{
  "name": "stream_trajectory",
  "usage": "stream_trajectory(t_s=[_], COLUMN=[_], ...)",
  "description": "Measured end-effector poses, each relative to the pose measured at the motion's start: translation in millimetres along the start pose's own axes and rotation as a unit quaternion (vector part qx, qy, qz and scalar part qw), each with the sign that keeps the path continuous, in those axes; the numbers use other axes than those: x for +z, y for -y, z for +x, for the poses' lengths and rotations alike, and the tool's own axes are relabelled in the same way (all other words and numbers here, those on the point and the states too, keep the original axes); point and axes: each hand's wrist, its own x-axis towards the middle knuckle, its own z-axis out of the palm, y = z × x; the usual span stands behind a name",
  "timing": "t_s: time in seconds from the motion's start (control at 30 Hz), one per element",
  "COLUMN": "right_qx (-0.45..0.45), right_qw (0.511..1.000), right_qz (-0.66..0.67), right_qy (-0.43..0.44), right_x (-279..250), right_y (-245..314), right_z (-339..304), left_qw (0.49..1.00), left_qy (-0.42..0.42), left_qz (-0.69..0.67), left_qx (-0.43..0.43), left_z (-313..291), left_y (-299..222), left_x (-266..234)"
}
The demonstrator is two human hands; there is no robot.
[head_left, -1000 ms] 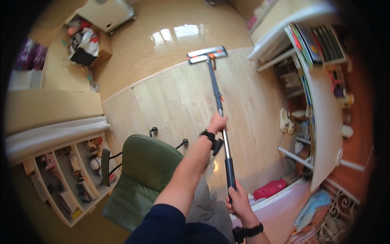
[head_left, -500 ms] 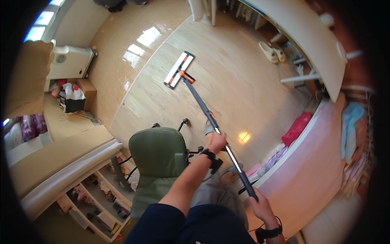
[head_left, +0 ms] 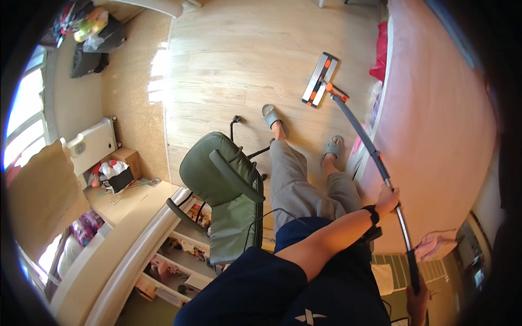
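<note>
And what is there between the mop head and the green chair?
In the head view, the left foot, in a grey slipper, stands on the floor between the mop head and the chair.

Long-poled flat mop (head_left: 375,154), pole tilted; silver, orange-marked head (head_left: 315,87) on pale floor (head_left: 234,70).
</note>
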Motion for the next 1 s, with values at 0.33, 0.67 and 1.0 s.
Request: stream_trajectory(t_s=[0.33, 0.67, 1.0], right_qx=[-0.133, -0.304, -0.349], right_qw=[0.990, 0.944, 0.929], right_qz=[0.010, -0.026, -0.113], right_qy=[0.041, 0.125, 0.051], right_x=[-9, 200, 191], right_y=[167, 524, 542], right_z=[82, 206, 200], left_qw=[0.961, 0.915, 0.926], left_qy=[-0.048, -0.272, -0.229], left_qz=[-0.236, -0.192, -0.211], left_qx=[0.135, 0.228, 0.213], left_z=[9, -13, -23], left_y=[-101, -318, -340], left_x=[-117, -592, -627])
